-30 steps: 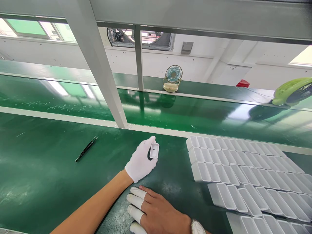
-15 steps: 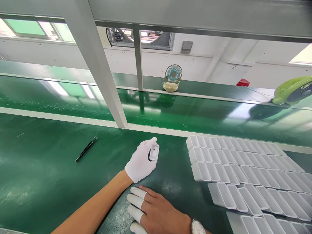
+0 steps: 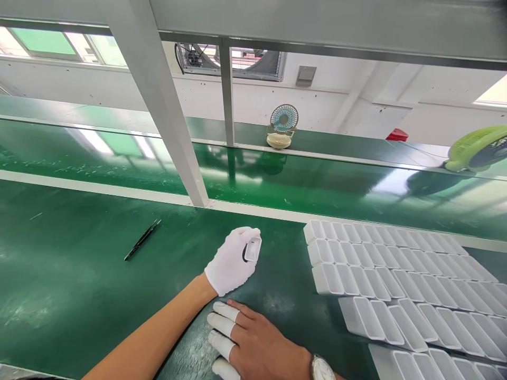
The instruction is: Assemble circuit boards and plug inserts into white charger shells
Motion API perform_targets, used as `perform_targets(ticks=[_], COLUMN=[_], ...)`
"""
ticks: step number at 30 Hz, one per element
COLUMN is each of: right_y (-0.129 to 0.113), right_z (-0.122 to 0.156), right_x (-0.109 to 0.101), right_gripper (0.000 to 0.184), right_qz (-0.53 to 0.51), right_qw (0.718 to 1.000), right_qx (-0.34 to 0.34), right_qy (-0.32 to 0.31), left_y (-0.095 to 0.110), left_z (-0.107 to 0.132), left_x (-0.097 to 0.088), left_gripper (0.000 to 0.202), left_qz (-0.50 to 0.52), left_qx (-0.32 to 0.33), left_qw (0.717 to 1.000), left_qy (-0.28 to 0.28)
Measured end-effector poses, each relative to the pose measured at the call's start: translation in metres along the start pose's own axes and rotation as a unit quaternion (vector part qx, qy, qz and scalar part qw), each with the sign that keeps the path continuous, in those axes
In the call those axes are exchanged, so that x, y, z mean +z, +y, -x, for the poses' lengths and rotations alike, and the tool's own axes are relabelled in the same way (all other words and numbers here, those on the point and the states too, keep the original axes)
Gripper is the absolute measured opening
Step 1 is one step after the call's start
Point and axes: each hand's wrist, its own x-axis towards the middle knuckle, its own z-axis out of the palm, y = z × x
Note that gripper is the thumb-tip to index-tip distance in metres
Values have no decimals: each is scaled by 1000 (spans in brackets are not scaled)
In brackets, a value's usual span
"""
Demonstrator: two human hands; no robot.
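Observation:
My left hand (image 3: 233, 259), in a white glove, is closed around a small white plastic box (image 3: 252, 249) whose open side faces me. A small dark slot shows inside the box, and a dark patch lies between it and the glove. Below, my right hand (image 3: 253, 340) rests flat on the green table (image 3: 79, 301) with its fingers stretched out. White finger cots cover several of its fingers, and a watch (image 3: 321, 368) is on the wrist. Black tweezers (image 3: 142, 240) lie on the table left of my left hand.
Rows of white open boxes (image 3: 356, 279) stand at the right. A grey slanted post (image 3: 166, 116) meets a pale rail behind my hands. Beyond it are a green conveyor belt (image 3: 253, 184), a small fan (image 3: 283, 124) and a yellow-green fan (image 3: 471, 150).
The left thumb has lowered against the top edge of the white box. My right hand stays flat in place, and the view has shifted very slightly.

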Motion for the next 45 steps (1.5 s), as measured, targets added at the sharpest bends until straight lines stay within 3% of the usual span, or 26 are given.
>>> perform_targets(ticks=[14,30,36,45], right_y=[0,0,-1,-1], right_z=[1,-1,0,0], right_x=[0,2,1,-1], right_gripper=[36,37,38,42], right_qz=[-5,6,4,-10], right_qw=[1000,1000,1000,1000], right_qx=[2,4,5,6], right_qy=[-9,1,1,11], left_y=[5,5,-2,-2], left_z=[-3,-4,-3,-3], left_x=[0,0,2,-1], left_gripper=[34,35,50,57], left_qz=[12,14,32,45], left_qx=[21,-19,-21,-49], left_qw=[1000,1000,999,998], left_qy=[16,-4,0,-22])
